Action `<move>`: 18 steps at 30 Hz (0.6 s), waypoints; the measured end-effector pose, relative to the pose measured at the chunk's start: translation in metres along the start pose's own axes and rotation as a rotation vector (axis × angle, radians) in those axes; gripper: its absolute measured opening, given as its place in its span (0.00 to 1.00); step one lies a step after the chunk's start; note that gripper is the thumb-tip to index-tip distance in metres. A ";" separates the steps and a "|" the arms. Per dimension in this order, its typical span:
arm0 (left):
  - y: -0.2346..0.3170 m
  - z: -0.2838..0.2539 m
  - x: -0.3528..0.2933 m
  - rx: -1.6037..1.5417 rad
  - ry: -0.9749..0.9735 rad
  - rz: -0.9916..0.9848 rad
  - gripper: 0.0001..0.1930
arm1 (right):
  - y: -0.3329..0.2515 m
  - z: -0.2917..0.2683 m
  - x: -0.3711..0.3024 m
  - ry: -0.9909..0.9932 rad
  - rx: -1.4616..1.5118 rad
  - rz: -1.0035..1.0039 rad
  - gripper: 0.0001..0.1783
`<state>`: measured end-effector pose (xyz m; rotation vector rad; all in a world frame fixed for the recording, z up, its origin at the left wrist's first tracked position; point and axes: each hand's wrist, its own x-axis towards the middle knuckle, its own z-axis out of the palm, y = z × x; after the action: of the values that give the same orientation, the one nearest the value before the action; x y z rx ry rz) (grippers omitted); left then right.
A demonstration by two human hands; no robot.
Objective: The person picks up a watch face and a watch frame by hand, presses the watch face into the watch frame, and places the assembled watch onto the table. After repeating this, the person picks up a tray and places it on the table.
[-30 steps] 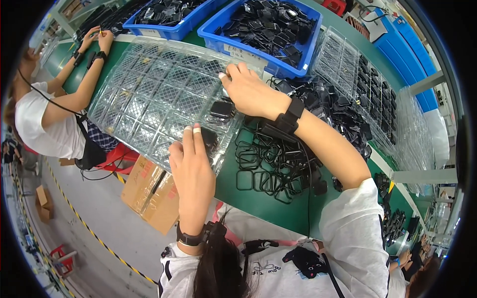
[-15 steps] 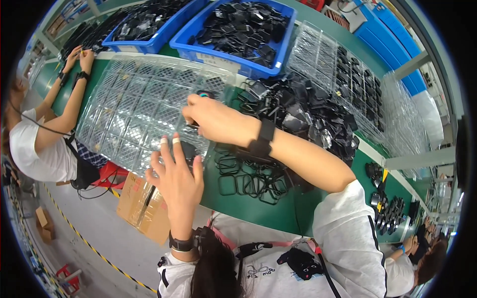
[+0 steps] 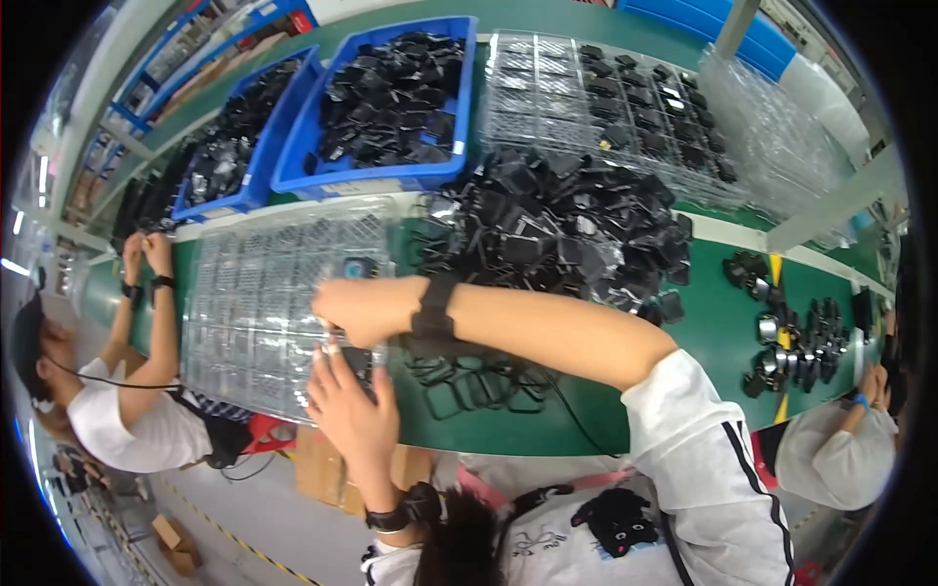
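A clear plastic compartment tray [image 3: 220, 332] lies on the green table in front of me. My right hand [image 3: 366, 311] reaches over its right side with curled fingers, and whatever they pinch is hidden. Just below, my left hand [image 3: 354, 410] is spread over the tray's near right part, white covers on some fingertips, close to the right hand's fingers. A dark square piece [image 3: 362, 363] shows beside the left fingers. Above my right hand, a small black part with a bluish round face [image 3: 360, 268] sits in a tray compartment.
Black square frames [image 3: 445, 398] lie right of my hands, below a heap of black parts [image 3: 576, 230]. Blue bins [image 3: 376, 179] stand behind. Another clear tray [image 3: 532, 88] holds black parts. Metallic-black pieces [image 3: 796, 342] lie far right. Co-workers sit on both sides.
The view has turned, so the tray and bins appear shifted and straighter. My right hand has come down nearer to my left hand, off the part with the bluish face.
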<state>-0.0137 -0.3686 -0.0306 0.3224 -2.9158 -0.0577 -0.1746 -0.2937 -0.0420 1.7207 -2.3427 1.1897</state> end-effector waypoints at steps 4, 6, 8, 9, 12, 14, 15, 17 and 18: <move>0.001 0.005 -0.007 -0.033 0.033 0.016 0.32 | -0.023 -0.001 0.000 -0.083 -0.231 -0.055 0.08; 0.000 0.004 -0.008 -0.031 0.039 0.024 0.32 | -0.029 -0.011 0.003 -0.141 -0.209 0.003 0.07; 0.001 0.005 -0.008 -0.039 0.023 0.032 0.31 | -0.031 -0.021 0.005 -0.292 -0.170 0.135 0.07; 0.005 0.003 -0.007 -0.052 0.025 0.051 0.31 | -0.027 -0.022 0.002 -0.286 -0.184 0.153 0.07; 0.002 0.004 -0.007 0.018 0.025 0.037 0.29 | -0.025 0.000 0.000 -0.216 -0.219 0.023 0.09; -0.007 0.008 -0.008 0.071 -0.015 0.028 0.30 | -0.025 0.030 0.004 -0.089 -0.293 0.033 0.10; -0.013 0.009 -0.008 0.081 0.009 0.035 0.31 | -0.019 0.049 0.005 0.048 -0.329 0.006 0.11; -0.015 0.009 -0.006 -0.002 0.003 0.032 0.32 | -0.021 0.041 0.000 0.056 -0.303 0.038 0.12; -0.018 0.004 -0.007 -0.019 -0.036 -0.018 0.33 | -0.032 0.028 -0.004 0.053 -0.307 0.057 0.12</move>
<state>-0.0036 -0.3849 -0.0366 0.3479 -2.9466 -0.0948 -0.1347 -0.3101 -0.0457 1.5128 -2.4045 0.8145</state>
